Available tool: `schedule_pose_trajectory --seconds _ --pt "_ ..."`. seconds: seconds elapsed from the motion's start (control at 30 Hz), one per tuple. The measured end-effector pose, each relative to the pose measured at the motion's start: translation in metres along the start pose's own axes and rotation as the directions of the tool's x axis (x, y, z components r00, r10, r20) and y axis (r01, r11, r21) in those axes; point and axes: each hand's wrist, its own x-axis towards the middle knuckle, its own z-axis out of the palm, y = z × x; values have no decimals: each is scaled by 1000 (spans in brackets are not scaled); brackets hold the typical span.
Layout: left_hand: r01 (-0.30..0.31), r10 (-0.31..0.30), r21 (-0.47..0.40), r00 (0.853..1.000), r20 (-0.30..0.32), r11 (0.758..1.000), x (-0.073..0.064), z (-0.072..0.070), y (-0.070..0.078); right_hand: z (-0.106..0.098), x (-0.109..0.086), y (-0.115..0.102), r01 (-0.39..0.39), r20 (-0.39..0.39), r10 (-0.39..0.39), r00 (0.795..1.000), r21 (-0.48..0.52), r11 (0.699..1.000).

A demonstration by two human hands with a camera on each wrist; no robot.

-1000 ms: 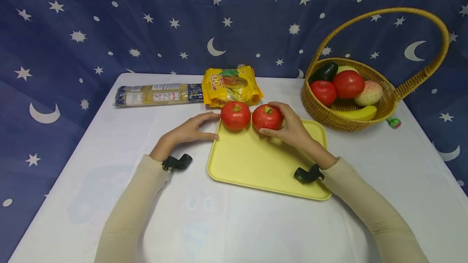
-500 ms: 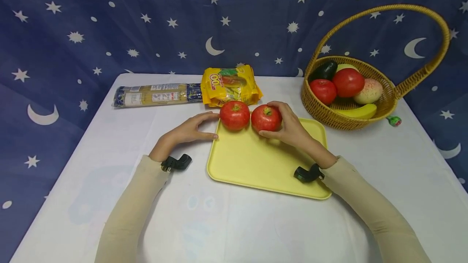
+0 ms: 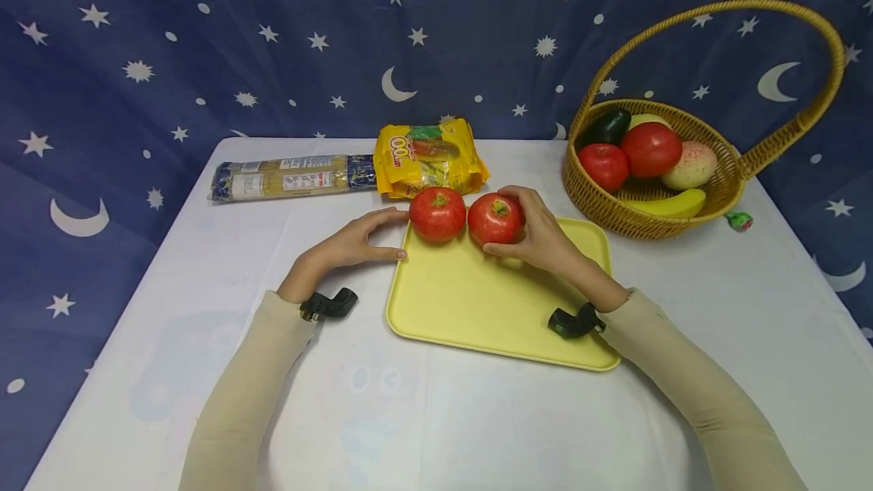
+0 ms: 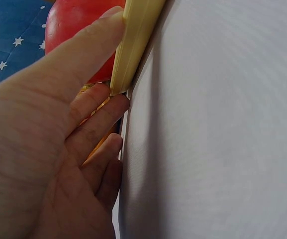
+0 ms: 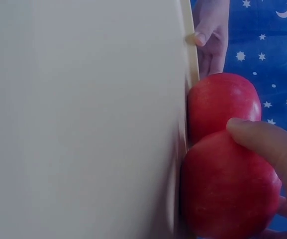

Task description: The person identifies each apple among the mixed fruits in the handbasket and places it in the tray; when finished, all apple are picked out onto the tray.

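Two red apples sit side by side at the far edge of a yellow tray (image 3: 477, 301) in the head view. My right hand (image 3: 542, 237) holds the right apple (image 3: 495, 219), its thumb on the near side and its fingers round the far right side. To the left, my left hand (image 3: 355, 242) lies at the tray's left edge, beside the left apple (image 3: 438, 215). In the left wrist view its thumb (image 4: 91, 42) touches the tray rim (image 4: 136, 42), while its loosely bent fingers lie near the tray's corner.
Behind the tray lies a yellow packet (image 3: 430, 157), with a pack of spaghetti (image 3: 293, 176) to its left. A wicker basket (image 3: 614, 214) of fruit and vegetables, with a tall handle, stands at the back right. A small green and red item (image 3: 740, 221) lies beside it.
Both hands, the apples and the tray keep their places. Only the head view shifts slightly.
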Motion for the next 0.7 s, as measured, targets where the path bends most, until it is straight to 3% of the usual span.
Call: schedule_pose_trajectory --seconds 0.4,0.7 --pt "21 -21 1 1000 2 1000 0 0 0 -6 -3 0 -30 -19 30 999 47 998" --pt "27 -27 -3 1000 0 1000 0 0 3 -24 -6 -9 9 -70 -3 998 89 996"
